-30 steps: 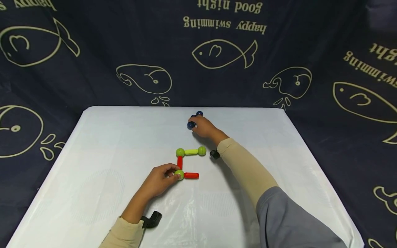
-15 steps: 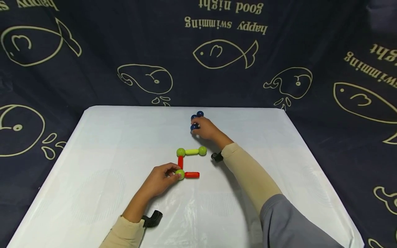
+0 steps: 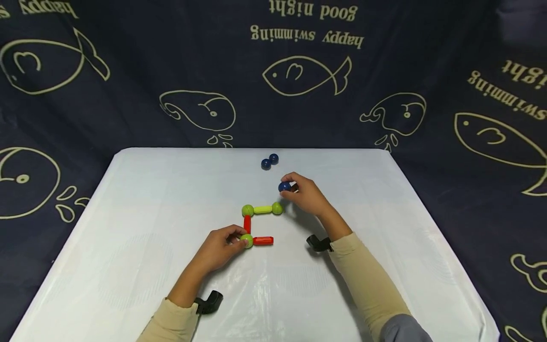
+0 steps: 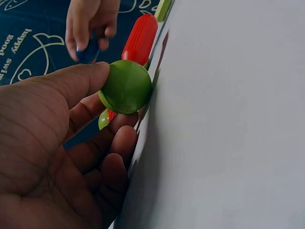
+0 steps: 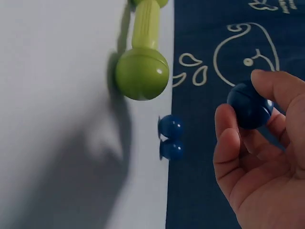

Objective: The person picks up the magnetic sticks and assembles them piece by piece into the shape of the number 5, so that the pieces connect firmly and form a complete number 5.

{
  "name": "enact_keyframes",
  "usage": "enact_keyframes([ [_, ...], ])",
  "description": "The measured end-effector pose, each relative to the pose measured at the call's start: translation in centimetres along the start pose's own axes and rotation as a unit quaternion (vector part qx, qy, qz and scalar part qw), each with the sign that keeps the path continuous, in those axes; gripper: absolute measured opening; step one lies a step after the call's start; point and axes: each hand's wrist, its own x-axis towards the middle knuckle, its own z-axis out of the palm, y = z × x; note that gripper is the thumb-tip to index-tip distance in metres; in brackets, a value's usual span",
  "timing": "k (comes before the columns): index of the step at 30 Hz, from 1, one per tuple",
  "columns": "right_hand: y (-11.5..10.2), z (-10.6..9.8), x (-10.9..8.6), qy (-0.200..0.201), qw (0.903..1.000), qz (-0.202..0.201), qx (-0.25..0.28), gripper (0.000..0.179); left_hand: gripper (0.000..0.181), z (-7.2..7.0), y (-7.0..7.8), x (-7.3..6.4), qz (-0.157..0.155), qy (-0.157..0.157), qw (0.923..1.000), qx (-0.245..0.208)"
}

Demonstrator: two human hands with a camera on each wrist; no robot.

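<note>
My left hand pinches a green ball at the near-left corner of a stick-and-ball shape on the table. From that ball one red stick points right and another red stick runs back to a second green ball. A yellow-green stick joins this to a third green ball. Above and behind that third ball, my right hand holds a dark blue ball between thumb and fingers, raised off the table in the right wrist view.
Two more dark blue balls lie side by side near the back edge of the white-covered table. Behind it hangs a dark cloth printed with fish and whales. Each wrist wears a black camera mount.
My right hand has lifted one blue ball away from the other two and brought it nearer and to the right. The left hand has stayed on its green ball.
</note>
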Motion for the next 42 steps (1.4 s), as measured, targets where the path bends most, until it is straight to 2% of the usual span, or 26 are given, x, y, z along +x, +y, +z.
enact_keyframes([
  [7, 0.8, 0.7, -4.5, -0.041, 0.9989, -0.013, 0.016, 0.033, 0.017, 0.0, 0.0, -0.1, 0.007, 0.0, 1.0, 0.004],
  [15, 1.4, 2.0, -7.4, -0.088, 0.9959, -0.021, 0.005, 0.029, 0.017, 0.1, -0.1, 0.0, 0.011, -0.003, 0.9999, 0.002],
  [21, 1.5, 3.1, -8.0, -0.122, 0.9911, -0.039, -0.036, 0.027, 0.016, 0.1, 0.0, 0.0, 0.014, 0.0, 0.9999, -0.002],
  [25, 1.4, 3.6, -8.1, -0.135, 0.989, -0.045, -0.041, 0.027, 0.016, 0.1, 0.0, 0.0, 0.009, -0.001, 1.0, 0.0],
  [34, 1.2, 4.1, -8.4, -0.141, 0.9887, -0.042, -0.031, 0.027, 0.016, 0.1, 0.0, -0.1, 0.0, -0.003, 1.0, -0.001],
  [42, 1.1, 4.4, -8.3, -0.14, 0.9886, -0.047, -0.03, 0.029, 0.016, 0.0, 0.0, 0.0, 0.005, -0.003, 1.0, -0.002],
])
